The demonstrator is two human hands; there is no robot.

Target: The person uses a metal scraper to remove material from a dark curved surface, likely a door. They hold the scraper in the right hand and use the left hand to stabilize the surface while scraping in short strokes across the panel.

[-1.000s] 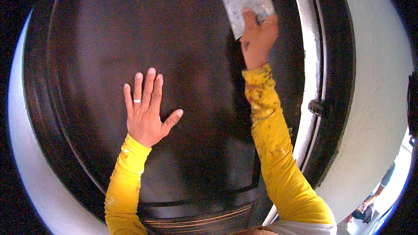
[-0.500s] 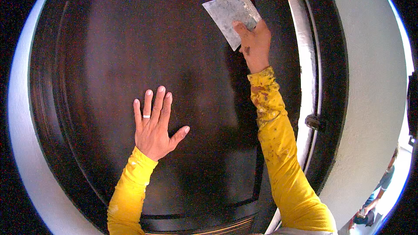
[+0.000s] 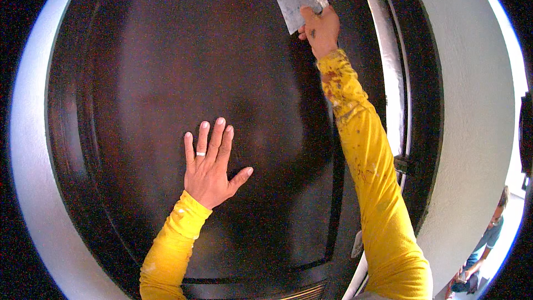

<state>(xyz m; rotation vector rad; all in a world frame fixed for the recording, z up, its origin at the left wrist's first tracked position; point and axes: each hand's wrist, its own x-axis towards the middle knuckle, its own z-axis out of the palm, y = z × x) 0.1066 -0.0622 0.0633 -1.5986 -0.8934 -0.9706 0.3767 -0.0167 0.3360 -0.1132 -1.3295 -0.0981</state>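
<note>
My left hand (image 3: 210, 172) lies with fingers spread on a dark brown, glossy panelled door (image 3: 183, 72). A pale ring (image 3: 200, 154) is on one of its fingers. Higher up and to the right, my right hand (image 3: 322, 29) grips a flat grey metal scraper (image 3: 297, 1) by its right-hand edge, thumb across its face. The scraper's broad blade is smudged and points up and left. Whether it touches the door I cannot tell. The fingers behind the blade are mostly hidden. Both arms wear yellow sleeves, the right one heavily stained.
Right of the panel runs a bright gap (image 3: 392, 89) along a dark frame, with a dark latch-like fitting (image 3: 405, 164). Pale walls (image 3: 472, 78) flank the frame. Another person (image 3: 484, 250) is at the far lower right. A slatted strip (image 3: 302, 291) shows at the bottom.
My right hand has moved up with the scraper, its arm reaching farther. The left hand stays spread on the door, appearing slightly farther right as the whole view shifts.
</note>
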